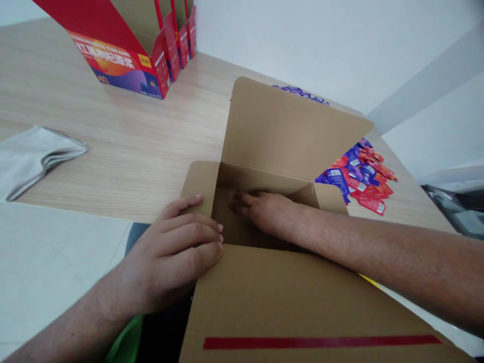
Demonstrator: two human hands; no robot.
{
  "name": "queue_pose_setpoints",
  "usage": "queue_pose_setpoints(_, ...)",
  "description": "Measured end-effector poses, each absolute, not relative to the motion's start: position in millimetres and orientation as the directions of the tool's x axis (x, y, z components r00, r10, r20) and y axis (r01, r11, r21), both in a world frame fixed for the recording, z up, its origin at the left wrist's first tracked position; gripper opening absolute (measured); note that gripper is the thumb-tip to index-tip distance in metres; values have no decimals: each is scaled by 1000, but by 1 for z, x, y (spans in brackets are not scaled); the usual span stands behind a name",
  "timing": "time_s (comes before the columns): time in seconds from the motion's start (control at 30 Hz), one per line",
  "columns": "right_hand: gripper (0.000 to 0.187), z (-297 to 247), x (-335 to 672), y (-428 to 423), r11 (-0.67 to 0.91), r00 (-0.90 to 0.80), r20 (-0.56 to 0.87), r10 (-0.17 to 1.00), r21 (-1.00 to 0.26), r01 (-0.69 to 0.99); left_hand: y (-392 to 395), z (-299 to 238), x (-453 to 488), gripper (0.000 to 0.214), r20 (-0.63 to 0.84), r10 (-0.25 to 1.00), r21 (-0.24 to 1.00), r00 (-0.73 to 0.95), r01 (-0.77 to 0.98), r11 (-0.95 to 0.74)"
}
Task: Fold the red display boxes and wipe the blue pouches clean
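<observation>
An open brown cardboard box (287, 136) stands at the table's near edge, its far flap raised and its near flap, marked with a red stripe, folded toward me. My left hand (172, 252) rests on the box's left side, fingers curled over the corner between the left flap and the near flap. My right hand (264, 209) reaches down inside the box, fingers stretched out flat against the inner floor. I see nothing held in it.
A heap of purple and red sachets (359, 176) lies on the wooden table (132, 146) right of the box, with more behind the far flap. Red display cartons (128, 45) stand at the back left. A folded grey cloth (34, 156) lies at the left.
</observation>
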State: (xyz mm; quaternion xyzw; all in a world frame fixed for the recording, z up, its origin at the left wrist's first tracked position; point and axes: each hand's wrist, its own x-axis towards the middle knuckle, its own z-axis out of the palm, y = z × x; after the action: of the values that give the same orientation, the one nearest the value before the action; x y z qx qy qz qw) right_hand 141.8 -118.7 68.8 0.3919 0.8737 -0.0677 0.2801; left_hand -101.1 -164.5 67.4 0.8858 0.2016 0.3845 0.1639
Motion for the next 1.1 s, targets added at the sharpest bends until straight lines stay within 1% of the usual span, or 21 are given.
queue_pose_setpoints(0.17, 54, 67, 145, -120, 764, -621, -498, 605, 144, 628, -164, 69, -100, 20, 612, 484, 449, 625, 229, -864)
queue_pose_setpoints(0.3, 58, 62, 145, -120, 788, -677, -446, 586, 118, 605, -165, 69, -100, 20, 608, 494, 449, 622, 244, -860)
queue_pose_setpoints(0.37, 60, 61, 145, -119, 789, -672, -461, 579, 111, 604, -165, 69, -100, 20, 609, 495, 447, 620, 247, -860)
queue_pose_setpoints(0.5, 62, 63, 141, -117, 752, -588, -550, 593, 116, 649, -165, 68, -100, 21, 613, 494, 448, 617, 243, -860)
queue_pose_setpoints(0.63, 63, 67, 139, -115, 743, -572, -581, 579, 88, 663, -165, 66, -99, 21, 620, 495, 458, 609, 231, -858)
queue_pose_setpoints(0.77, 58, 69, 139, -116, 758, -607, -545, 579, 85, 646, -165, 64, -99, 20, 630, 491, 460, 602, 221, -860)
queue_pose_setpoints(0.9, 59, 70, 138, -118, 785, -660, -509, 552, 51, 617, -166, 64, -99, 21, 616, 503, 470, 606, 230, -852)
queue_pose_setpoints(1.0, 61, 72, 133, -117, 803, -677, -520, 521, 30, 595, -167, 65, -98, 22, 607, 518, 481, 603, 240, -843)
queue_pose_setpoints(1.1, 69, 72, 124, -112, 802, -660, -550, 511, 29, 597, -167, 64, -97, 21, 619, 513, 478, 595, 233, -847)
